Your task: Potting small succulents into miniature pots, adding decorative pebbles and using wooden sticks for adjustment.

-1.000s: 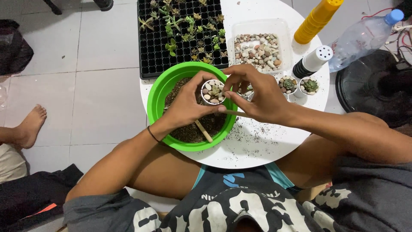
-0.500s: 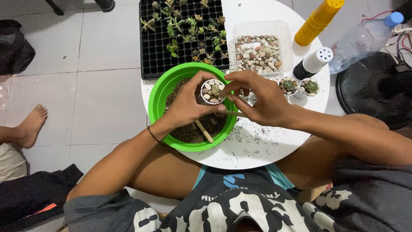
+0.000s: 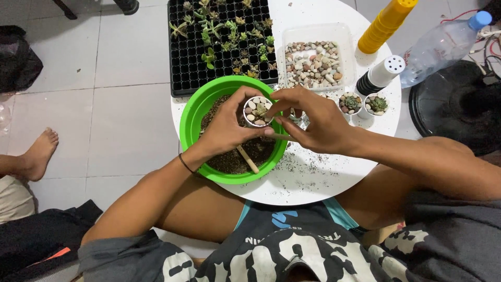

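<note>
My left hand (image 3: 227, 128) grips a small white pot (image 3: 258, 111) holding a little succulent ringed with pebbles, over a green bowl (image 3: 194, 112) of dark soil. My right hand (image 3: 318, 122) pinches its fingertips at the pot's right rim, on the pebbles, and a thin wooden stick (image 3: 284, 137) lies under its fingers. Whether a pebble sits between those fingertips is hidden. A second wooden stick (image 3: 248, 159) lies in the soil.
On the round white table (image 3: 313, 177) stand a black seedling tray (image 3: 219, 42), a clear tub of pebbles (image 3: 312, 62), two potted succulents (image 3: 364, 103), a white and black shaker (image 3: 380, 75), stacked yellow pots (image 3: 385, 23) and a water bottle (image 3: 443, 47). Another person's foot (image 3: 36, 154) rests left.
My right fingertips have shifted slightly left onto the pot's rim. The pot and left hand stay nearly still.
</note>
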